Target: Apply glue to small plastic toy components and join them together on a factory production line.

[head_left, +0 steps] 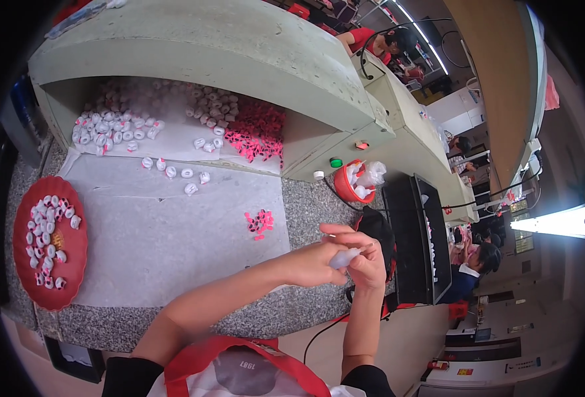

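In front of my body, to the right of the paper sheet, my two hands meet. A small translucent whitish bottle (343, 259) with a narrow end lies between them. My left hand (304, 266) is closed around its wider end, seen mostly from the back. My right hand (370, 266) is closed at the narrow end, its fingers reaching left behind the bottle and partly hidden. A little pile of pink pieces with dark spots (259, 223) lies on the white paper sheet (167, 238), left of my hands. Several white ring-shaped pieces (171, 172) rest along the sheet's far edge.
A red scalloped plate (73, 263) with white pieces stands far left. Heaps of white pieces (117, 129) and pink pieces (259, 126) fill a grey-green shelf (239, 43). A red basket (343, 182) of white bottles and a black tray (405, 264) stand right. People sit beyond.
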Demonstrator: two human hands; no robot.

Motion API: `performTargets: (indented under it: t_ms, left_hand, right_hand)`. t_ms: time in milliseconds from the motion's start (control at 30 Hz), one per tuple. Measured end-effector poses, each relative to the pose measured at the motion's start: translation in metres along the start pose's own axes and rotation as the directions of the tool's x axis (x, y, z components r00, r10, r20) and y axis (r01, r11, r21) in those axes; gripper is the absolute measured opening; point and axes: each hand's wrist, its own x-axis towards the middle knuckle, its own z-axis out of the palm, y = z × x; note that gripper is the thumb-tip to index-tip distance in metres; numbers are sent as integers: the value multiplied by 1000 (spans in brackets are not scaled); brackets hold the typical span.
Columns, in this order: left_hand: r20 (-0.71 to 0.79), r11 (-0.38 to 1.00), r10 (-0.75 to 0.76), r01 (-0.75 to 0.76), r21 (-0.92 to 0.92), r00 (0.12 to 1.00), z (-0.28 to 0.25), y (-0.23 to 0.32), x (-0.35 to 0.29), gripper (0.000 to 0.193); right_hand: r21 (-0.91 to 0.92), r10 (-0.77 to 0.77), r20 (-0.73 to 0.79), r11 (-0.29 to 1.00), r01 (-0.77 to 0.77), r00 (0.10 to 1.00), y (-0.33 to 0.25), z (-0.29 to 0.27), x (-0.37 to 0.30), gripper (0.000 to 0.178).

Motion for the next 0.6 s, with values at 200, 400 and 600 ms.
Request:
performTargets:
  t_ms: [200,400,600]
  left_hand:
    - [-70,993,-111,113,36,991,-1,-7,3,30]
    - [-285,933,-146,227,277,947,7,-3,4,31]
    - [-243,979,-60,105,177,968,10,-42,23,32]
  right_hand:
    - [-59,11,-25,998,-13,1000,15,2,-1,34]
    - [-83,-132,-255,990,115,958,33,18,-4,32]
    - [-134,-85,-246,990,53,965,44,-4,-4,22]
